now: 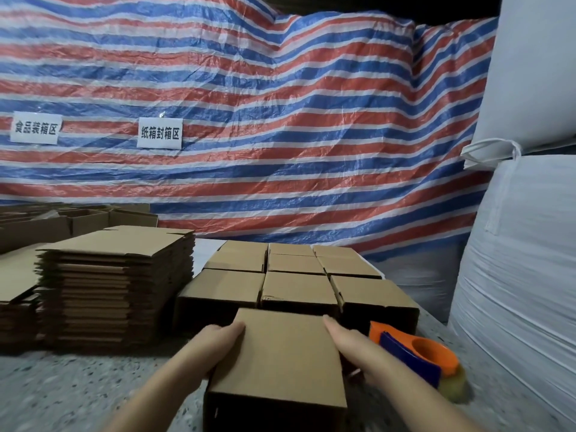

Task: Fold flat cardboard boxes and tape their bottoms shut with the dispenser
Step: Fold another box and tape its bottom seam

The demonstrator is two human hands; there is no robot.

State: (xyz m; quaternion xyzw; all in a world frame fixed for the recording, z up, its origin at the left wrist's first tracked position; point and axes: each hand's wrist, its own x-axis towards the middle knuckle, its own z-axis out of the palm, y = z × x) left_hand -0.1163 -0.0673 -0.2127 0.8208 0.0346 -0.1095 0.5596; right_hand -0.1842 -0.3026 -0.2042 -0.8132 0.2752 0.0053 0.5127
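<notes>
Speckled grey counter point(78, 378), backed by a red-white-blue striped tarp point(280, 104) carrying two white signs point(159, 133). Big white bulk sacks point(523, 244) wall off the right side.

Left part of the counter: tall stack of flat boxes point(118, 285), a lower flat pile point(15, 291) beside it at the left edge, more open cartons point(87, 218) behind. Middle, toward the back edge: block of folded boxes point(296, 275) packed tight in rows, touching each other.

Folded box point(277, 363) sits at the near edge, its far side just short of the block. Left hand point(215, 344) grips its left side, thumb on the top face. Right hand point(358, 347) grips the right side the same way.

Orange and blue tape dispenser point(417, 357) lies on the counter just right of the right hand, near the sacks; blurred, contact with the hand unclear.

Bare counter shows at near left, in front of the flat stacks. Tight gap on the right between dispenser and sacks.
</notes>
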